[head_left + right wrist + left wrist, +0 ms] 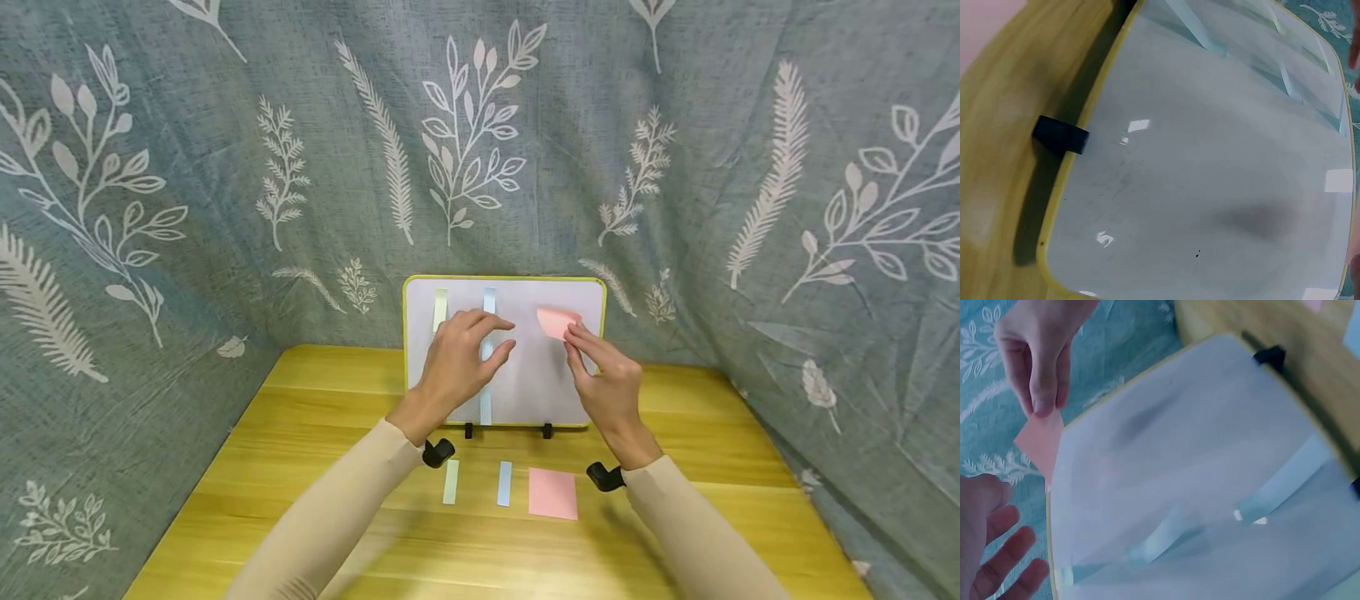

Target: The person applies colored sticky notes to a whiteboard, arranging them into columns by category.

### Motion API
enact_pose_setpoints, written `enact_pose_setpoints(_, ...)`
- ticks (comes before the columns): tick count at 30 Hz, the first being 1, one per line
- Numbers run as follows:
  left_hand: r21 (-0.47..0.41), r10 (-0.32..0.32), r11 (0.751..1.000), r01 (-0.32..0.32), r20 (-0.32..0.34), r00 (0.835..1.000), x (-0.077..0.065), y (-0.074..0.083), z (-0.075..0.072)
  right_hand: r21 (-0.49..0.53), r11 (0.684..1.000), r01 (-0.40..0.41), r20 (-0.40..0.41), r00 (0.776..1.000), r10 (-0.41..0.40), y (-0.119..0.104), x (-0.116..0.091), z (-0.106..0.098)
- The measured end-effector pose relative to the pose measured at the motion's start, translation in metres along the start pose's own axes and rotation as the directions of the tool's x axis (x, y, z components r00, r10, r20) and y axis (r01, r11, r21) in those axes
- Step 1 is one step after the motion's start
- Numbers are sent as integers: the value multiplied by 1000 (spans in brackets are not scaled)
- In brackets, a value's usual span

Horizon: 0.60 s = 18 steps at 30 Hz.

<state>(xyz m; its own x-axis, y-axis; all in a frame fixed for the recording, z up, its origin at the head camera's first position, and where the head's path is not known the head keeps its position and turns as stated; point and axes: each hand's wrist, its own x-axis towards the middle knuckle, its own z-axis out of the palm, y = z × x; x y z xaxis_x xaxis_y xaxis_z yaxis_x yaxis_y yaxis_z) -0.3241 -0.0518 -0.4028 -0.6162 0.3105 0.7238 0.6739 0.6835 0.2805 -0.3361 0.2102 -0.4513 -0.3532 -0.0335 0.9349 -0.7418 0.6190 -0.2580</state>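
My right hand (611, 387) pinches a pink sticky note (553, 322) by its lower right corner, between thumb and fingers. The note hangs in front of the upper right of a white board (528, 379) with a yellow rim. In the left wrist view the same pink note (1042, 442) is bent and overlaps the board's edge. My left hand (463, 354) holds nothing; its fingers are loosely bent before the board's left half. Behind it, blue strips (489, 298) run down the board, and a pale green strip (440, 307) is at the upper left, partly hidden by that hand.
On the wooden table (322, 392) before the board lie a pale green strip pad (450, 483), a blue strip pad (505, 484) and a pink sticky pad (552, 493). Black feet (547, 431) support the board. Patterned grey-green cloth (300, 208) hangs behind and at both sides.
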Motion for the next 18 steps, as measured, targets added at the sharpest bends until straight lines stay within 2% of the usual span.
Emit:
enact_pose_setpoints(4,16,1,1000,0,-50,999,19,-5,0,-15,1000,4,-19,1000,-4,1,5,7)
enact_pose_setpoints(8,42,-7,999,10,-83,997,33,-12,3,-11,1000,-1,-23,1000,1,3,8,14)
enact_pose_setpoints(18,110,-75,991,80,-55,996,55,-24,12,4,1000,-11,-41,999,12,5,12,29)
